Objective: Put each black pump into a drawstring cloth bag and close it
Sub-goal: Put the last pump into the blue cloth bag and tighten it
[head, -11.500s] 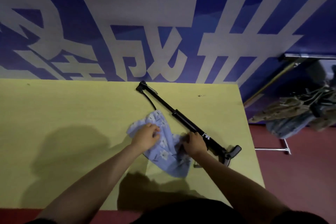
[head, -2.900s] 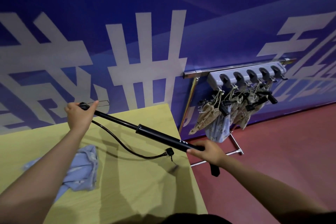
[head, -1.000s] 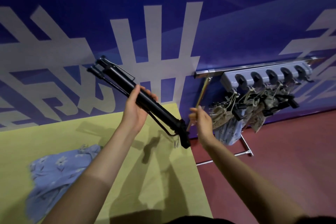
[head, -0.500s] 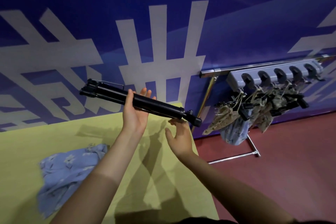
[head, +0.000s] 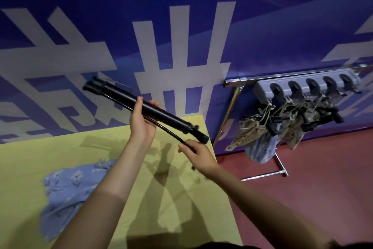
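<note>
Head view shows my left hand [head: 142,125] gripping the black pump [head: 149,110] aloft, right hand [head: 198,156] pinching its hose [head: 167,128] — I judge bagging comes next, into the blue cloth bag [head: 70,188].

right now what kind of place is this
Probably a sports hall or gym used as a packing station: a big blue banner wall with large white characters, a red sports-type floor, and a yellow table beside a metal rack hung with bagged pumps.
</note>
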